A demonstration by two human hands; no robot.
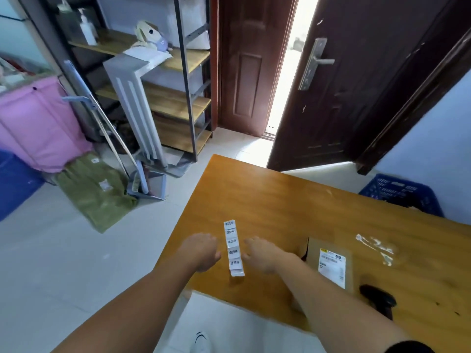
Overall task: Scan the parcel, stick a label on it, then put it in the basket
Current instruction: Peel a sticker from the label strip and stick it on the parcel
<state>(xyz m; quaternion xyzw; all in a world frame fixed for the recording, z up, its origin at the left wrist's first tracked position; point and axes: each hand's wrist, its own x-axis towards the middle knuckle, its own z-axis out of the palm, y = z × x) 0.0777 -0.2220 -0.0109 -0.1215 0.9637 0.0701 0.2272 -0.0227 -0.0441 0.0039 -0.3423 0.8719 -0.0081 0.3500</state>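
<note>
Wooden table (280,200): label strip (233,248) looks thin and floppy, pinch its 6 o'clock end; left hand (201,252) and right hand (265,253) flank it, grip state unclear.

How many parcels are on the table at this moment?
1. The cardboard parcel lies flat on the wooden table, just right of the right hand, its white shipping label facing up. The right forearm may hide others.

Glossy wood table (280,200); matt cardboard parcel (328,263).
</note>
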